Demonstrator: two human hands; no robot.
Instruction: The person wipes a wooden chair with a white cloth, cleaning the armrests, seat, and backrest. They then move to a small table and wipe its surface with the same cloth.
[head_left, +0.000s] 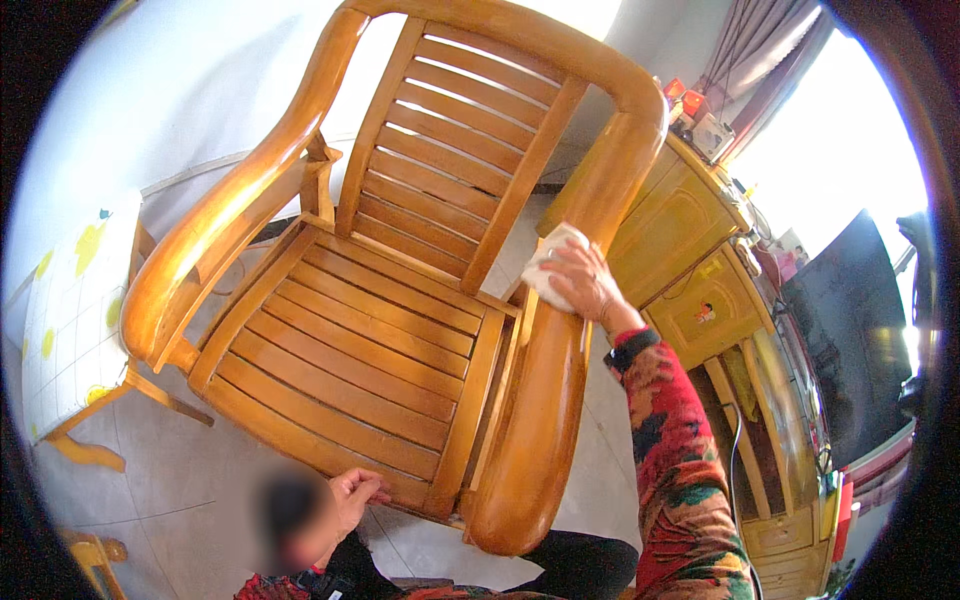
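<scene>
A large wooden armchair (352, 360) with a slatted seat and slatted back stands in front of me. My right hand (581, 277) presses a white cloth (551, 266) against the top of the chair's right armrest (536, 420), about midway along it. The fingers lie spread over the cloth. My left hand (356, 499) is near the front edge of the seat, its fingers partly curled, and I see nothing in it. Whether it touches the seat edge cannot be told. A blurred patch hides part of that hand's side.
At left stands a small table with a patterned white cover (82, 322). A yellow wooden cabinet (690, 225) runs along the right, with a dark television (851, 337) and small items on it. Part of another wooden piece (94, 555) shows at the lower left.
</scene>
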